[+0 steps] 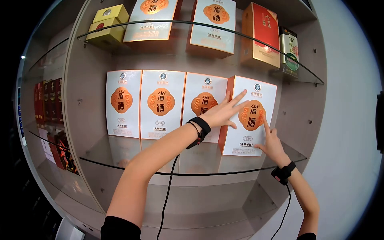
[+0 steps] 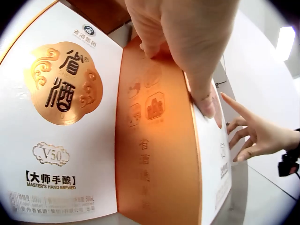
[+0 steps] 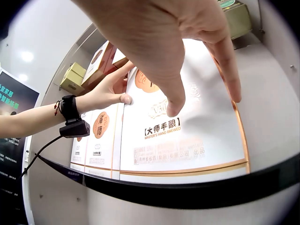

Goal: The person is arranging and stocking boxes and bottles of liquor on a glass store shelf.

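Note:
A white box with an orange emblem and orange sides stands at the right end of a row, slightly forward of its neighbour. My left hand lies spread over its upper left edge, with fingertips at the front and at the orange side. At the right part of the box, my right hand has its index finger stretched over the front near the emblem. In the right wrist view, the right thumb is at the front face and another finger reaches down along the right edge. Both hands wear black wrist straps.
Matching boxes line the glass shelf to the left. The upper glass shelf holds more white boxes, a red box, a green-white box and yellow boxes. A cable hangs from each wrist.

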Motion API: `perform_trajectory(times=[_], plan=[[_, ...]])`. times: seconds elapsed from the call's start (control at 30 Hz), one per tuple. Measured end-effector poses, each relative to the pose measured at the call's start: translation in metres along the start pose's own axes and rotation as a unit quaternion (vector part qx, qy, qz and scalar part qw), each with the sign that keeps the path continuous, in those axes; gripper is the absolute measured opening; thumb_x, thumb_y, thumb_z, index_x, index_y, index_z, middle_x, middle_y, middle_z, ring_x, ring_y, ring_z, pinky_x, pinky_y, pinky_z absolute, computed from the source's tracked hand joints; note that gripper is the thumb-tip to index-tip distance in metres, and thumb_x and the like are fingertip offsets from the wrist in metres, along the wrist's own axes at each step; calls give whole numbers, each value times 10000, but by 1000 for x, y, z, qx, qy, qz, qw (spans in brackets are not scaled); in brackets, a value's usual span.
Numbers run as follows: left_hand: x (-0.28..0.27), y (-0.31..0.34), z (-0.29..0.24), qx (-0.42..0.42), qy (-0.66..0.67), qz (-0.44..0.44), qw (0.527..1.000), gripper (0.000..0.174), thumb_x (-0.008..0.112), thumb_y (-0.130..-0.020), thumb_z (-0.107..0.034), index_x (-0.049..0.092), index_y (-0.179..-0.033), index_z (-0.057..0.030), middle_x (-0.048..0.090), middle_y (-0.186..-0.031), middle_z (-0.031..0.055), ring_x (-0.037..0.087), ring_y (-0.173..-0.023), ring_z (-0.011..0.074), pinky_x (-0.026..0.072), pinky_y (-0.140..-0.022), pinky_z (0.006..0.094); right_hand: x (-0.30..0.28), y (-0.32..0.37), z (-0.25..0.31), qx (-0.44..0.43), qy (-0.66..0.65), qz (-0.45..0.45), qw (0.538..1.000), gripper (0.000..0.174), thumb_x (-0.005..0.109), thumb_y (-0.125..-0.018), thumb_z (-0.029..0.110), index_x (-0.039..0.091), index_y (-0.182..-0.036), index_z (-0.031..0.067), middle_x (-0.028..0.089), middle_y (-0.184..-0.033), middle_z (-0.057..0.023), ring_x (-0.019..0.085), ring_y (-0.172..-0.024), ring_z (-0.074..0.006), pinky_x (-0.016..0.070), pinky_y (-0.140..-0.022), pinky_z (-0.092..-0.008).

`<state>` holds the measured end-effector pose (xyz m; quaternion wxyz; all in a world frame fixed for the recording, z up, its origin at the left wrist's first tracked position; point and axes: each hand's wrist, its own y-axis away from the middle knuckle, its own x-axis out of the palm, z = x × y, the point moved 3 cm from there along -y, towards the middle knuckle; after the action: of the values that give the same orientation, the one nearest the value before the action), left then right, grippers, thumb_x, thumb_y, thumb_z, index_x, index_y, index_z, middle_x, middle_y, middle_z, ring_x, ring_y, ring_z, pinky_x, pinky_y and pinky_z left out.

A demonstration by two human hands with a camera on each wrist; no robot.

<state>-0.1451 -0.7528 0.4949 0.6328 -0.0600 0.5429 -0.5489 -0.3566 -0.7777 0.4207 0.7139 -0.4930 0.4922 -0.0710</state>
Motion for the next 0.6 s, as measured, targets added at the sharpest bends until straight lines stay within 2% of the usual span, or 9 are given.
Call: perform_trajectory(times=[0.1, 0.2, 0.23, 0.27, 0.33, 0.37, 0.43, 0.53, 0.6], plan=[[2, -2, 14, 14, 37, 41, 998, 1010, 771, -561, -170, 170, -1372, -152, -5, -1437, 138, 364, -1172, 398, 403, -961, 389, 0, -4, 5, 9, -29, 20, 999, 1125, 779, -599, 121, -12, -1390, 232, 456, -937, -263, 564, -770, -402, 500, -704, -411], [12, 1, 24, -17, 30, 42, 999, 1020, 775, -558, -164, 164, -1374, -149, -13, -1430, 170, 391, -1159, 379, 409, -957, 372, 21, -10, 1, 51, -54, 44, 996, 1136, 769, -607, 102, -48, -1387, 229, 453, -980, -290, 559, -817, -420, 497, -710, -424], [18, 2, 23, -15, -9, 35, 999, 1004, 773, -575, -186, 167, -1373, -132, -17, -1425, 191, 374, -1178, 378, 412, -952, 368, 24, -14, 5, 82, -55, 56, 994, 1149, 758, -612, 74, -82, -1382, 227, 426, -1090, -323, 537, -903, -452, 480, -758, -433], [21, 0, 27, -10, -15, 36, 999, 1004, 773, -575, -186, 167, -1373, -132, -17, -1425, 191, 374, -1178, 378, 412, -952, 368, 28, -20, -1, 83, -58, 49, 994, 1149, 758, -612, 74, -82, -1382, 227, 426, -1090, -323, 537, -903, -452, 480, -758, -433], [18, 3, 24, 0, 22, 2, 1000, 980, 769, -593, -221, 180, -1367, -104, -17, -1423, 198, 342, -1204, 381, 405, -956, 365, 31, -28, -3, -104, -101, -66, 987, 1148, 737, -624, 32, -110, -1375, 226, 432, -1128, -333, 509, -976, -458, 449, -827, -431], [20, 4, 26, -16, 37, 30, 999, 937, 752, -627, -245, 194, -1362, -86, -13, -1417, 217, 304, -1229, 382, 381, -973, 365, 33, -29, -13, -98, -105, -61, 988, 1148, 737, -624, 32, -110, -1375, 226, 432, -1128, -333, 509, -976, -458, 449, -827, -431], [24, 6, 23, -16, 36, 21, 999, 922, 747, -635, -249, 202, -1361, -86, -13, -1413, 230, 296, -1234, 381, 375, -977, 365, 23, -39, -21, -43, -137, 110, 984, 1137, 713, -638, -2, -133, -1368, 210, 442, -1146, -338, 488, -1021, -450, 418, -878, -427], [29, 5, 20, -17, 36, 11, 999, 880, 736, -656, -251, 226, -1353, -81, -11, -1401, 259, 280, -1240, 391, 367, -981, 373, 19, -51, -24, -9, -99, 192, 976, 1136, 702, -641, -16, -154, -1360, 188, 487, -1093, -329, 492, -1021, -435, 422, -869, -433], [33, 3, 19, -23, 27, 3, 999, 874, 742, -649, -247, 242, -1348, -82, -13, -1400, 261, 269, -1238, 411, 365, -982, 378, 31, -58, -37, -37, -94, 170, 980, 1142, 704, -637, -15, -155, -1360, 189, 494, -1082, -329, 499, -1017, -427, 424, -858, -439]])
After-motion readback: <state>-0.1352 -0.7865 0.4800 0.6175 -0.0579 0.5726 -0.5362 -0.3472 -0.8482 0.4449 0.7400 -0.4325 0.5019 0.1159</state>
